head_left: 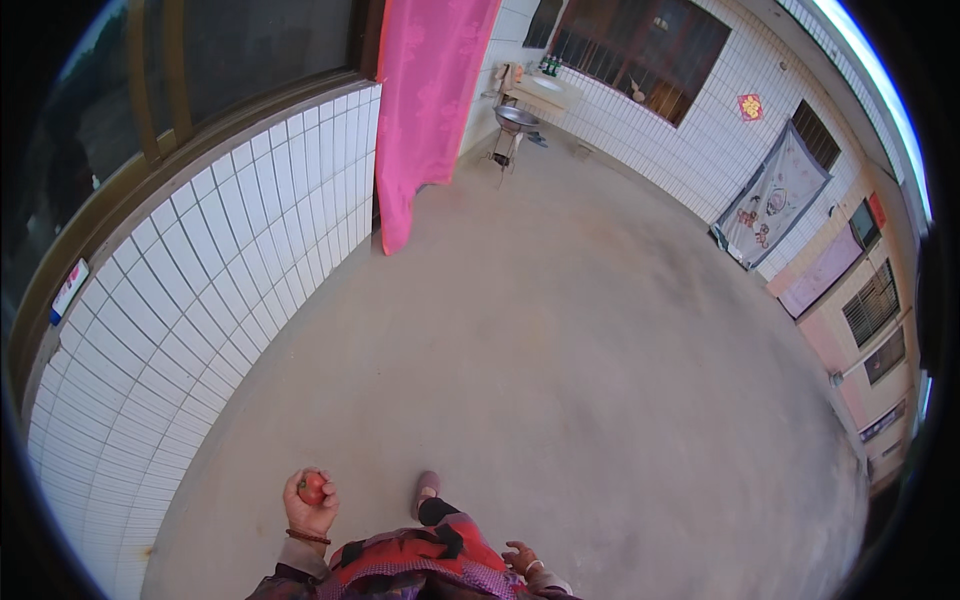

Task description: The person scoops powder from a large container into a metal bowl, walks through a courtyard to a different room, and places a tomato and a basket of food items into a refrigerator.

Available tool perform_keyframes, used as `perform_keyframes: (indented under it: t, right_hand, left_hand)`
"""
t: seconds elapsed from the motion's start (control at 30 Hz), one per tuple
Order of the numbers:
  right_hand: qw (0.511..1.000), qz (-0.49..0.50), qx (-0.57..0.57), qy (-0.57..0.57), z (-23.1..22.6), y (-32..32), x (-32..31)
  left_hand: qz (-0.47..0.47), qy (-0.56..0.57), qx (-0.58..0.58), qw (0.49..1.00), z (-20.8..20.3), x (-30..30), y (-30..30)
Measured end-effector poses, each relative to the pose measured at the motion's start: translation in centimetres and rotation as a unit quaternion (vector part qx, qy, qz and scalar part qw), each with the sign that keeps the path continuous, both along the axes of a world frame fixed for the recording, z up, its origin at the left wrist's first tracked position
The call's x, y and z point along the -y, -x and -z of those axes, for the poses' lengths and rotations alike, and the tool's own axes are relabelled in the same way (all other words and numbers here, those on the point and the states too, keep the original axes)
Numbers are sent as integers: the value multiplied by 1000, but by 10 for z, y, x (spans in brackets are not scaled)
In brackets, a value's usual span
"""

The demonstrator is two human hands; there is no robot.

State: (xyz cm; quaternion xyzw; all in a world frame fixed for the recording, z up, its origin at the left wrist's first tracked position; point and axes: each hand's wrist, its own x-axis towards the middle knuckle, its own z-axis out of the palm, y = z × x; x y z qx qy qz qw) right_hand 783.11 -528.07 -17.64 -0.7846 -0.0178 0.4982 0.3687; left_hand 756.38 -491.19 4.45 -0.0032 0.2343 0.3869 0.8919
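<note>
A: What is held in the left hand [310, 508]?

B: A small red tomato [312, 487] is held there. The grip is closed around it from below, with the fingers curled up at its sides and its top left showing. A dark band is worn at that wrist.

A: And where is the tomato placed in the scene?

B: It is carried low at the left, above the concrete floor [600, 360] and near the white tiled wall [200, 300], just left of a foot in a pinkish shoe [427, 487].

A: How is the right hand [521, 558] seen?

B: It is seen at the lower edge, beside the red patterned clothing. Nothing is held in it; the fingers are loosely spread, so the grip is open.

A: What else is shown?

B: A pink cloth [430, 100] is hung by the wall, and a metal basin [517, 118] on a stand is set well apart, at the far end of the yard. A pale printed sheet [775, 200] is hung on the right wall.
</note>
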Motion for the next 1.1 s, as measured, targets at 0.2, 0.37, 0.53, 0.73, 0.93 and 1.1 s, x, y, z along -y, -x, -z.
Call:
perform_keyframes:
  t: [0.2,0.37,0.53,0.73,0.93,1.1]
  right_hand:
    - [997,-50,-36,49,4,-157,-106]
    - [987,-146,55,36,-39,-240,-267]
    - [989,-84,96,-76,-92,-281,-415]
    - [976,-75,-168,-118,-101,-312,-492]
    - [980,-190,42,-51,-80,-340,-559]
    - [989,-111,94,-13,-116,-382,-637]
  left_hand:
    - [-3,-34,-18,999,-28,-87,-103]
    - [-30,-58,-69,995,-40,-155,-135]
    - [-36,-86,-61,994,-46,-263,-173]
    - [-66,-170,-45,982,-90,-404,-222]
    - [-156,-318,-151,923,-167,-516,-264]
    - [-227,-467,-274,809,-221,-612,-323]
